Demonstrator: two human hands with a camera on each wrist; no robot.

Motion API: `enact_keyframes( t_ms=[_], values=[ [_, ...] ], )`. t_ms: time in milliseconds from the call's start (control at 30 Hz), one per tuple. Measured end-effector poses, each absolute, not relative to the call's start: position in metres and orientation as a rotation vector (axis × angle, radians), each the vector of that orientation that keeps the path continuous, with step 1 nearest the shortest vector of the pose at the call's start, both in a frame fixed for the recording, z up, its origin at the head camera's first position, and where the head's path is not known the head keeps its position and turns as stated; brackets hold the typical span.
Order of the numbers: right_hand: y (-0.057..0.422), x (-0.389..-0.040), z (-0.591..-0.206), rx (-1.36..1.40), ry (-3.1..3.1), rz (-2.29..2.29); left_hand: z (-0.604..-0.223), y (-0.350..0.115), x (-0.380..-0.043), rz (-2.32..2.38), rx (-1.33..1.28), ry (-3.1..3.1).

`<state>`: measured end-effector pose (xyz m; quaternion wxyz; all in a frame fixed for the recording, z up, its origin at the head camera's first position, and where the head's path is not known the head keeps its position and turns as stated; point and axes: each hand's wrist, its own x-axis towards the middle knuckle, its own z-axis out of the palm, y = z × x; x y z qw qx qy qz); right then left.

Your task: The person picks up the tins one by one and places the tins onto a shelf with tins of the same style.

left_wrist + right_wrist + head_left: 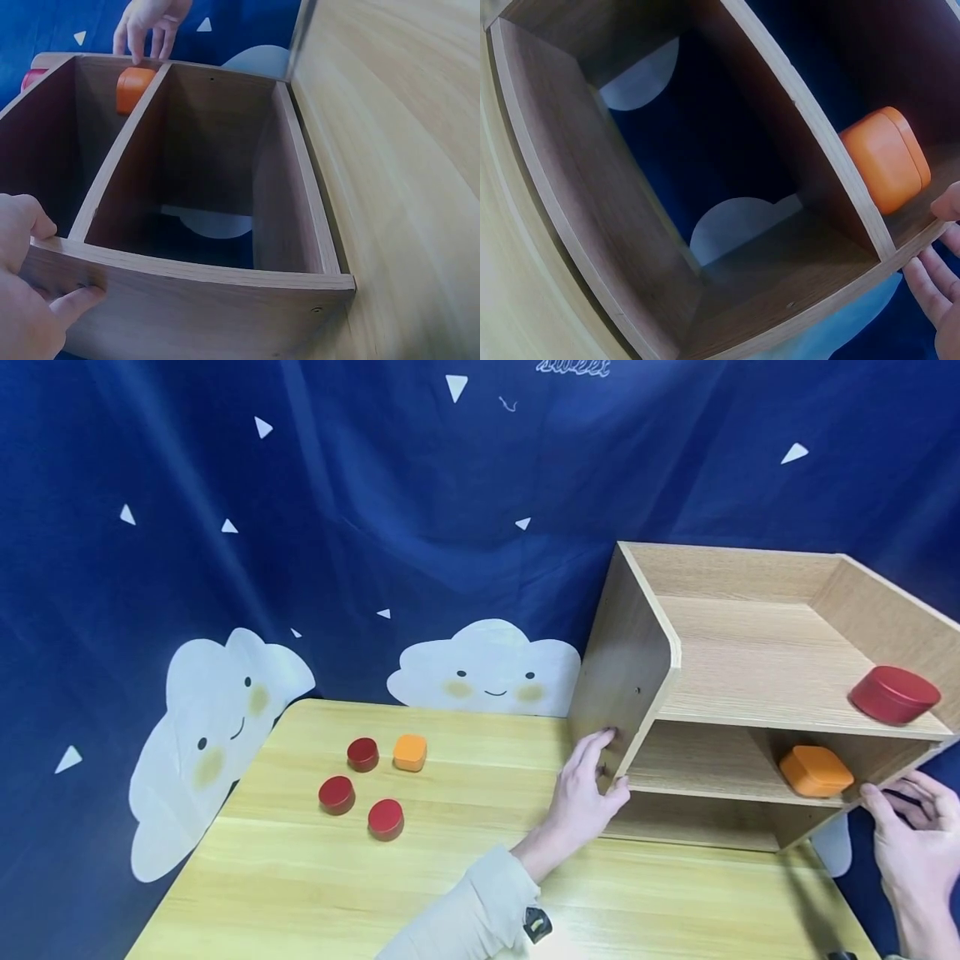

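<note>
A wooden shelf unit [750,643] stands at the table's right side, with a raised-edge top and two compartments below. My left hand [581,806] grips its left side panel, thumb at the front edge and fingers on the outer face. On the opposite side panel, my right hand [918,843] holds the front edge between thumb and fingers, as the right wrist view also shows. A round red tin [895,695] sits on the top board near the front right corner. In the upper compartment, an orange rounded-square tin [816,771] rests at the right, close to my right thumb.
Left on the light wooden table [300,893] are three round red tins [337,795] and an orange tin [410,752]. Behind hangs a dark blue curtain [420,510] with clouds and triangles. A small dark object [843,955] shows at the bottom edge.
</note>
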<state>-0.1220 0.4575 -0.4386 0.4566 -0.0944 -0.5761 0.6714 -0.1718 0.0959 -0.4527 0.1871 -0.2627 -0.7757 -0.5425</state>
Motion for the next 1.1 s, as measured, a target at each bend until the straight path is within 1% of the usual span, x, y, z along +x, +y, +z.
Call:
enact_keyframes(
  t_ms=[300,567,933,1100],
  values=[
    [0.451,-0.117,-0.438,-0.117,-1.432,1.677,-0.450,0.087,-0.168,-1.591,-0.699,-2.225],
    [0.448,-0.115,-0.438,-0.087,-1.506,1.636,-0.449,0.079,-0.167,-1.602,-0.686,-2.191],
    [0.447,-0.118,-0.440,0.161,-1.424,1.732,-0.453,0.070,-0.166,-1.669,-0.697,-2.119],
    [0.443,-0.115,-0.441,0.170,-1.437,1.729,-0.455,0.066,-0.166,-1.712,-0.681,-2.097]
  ],
)
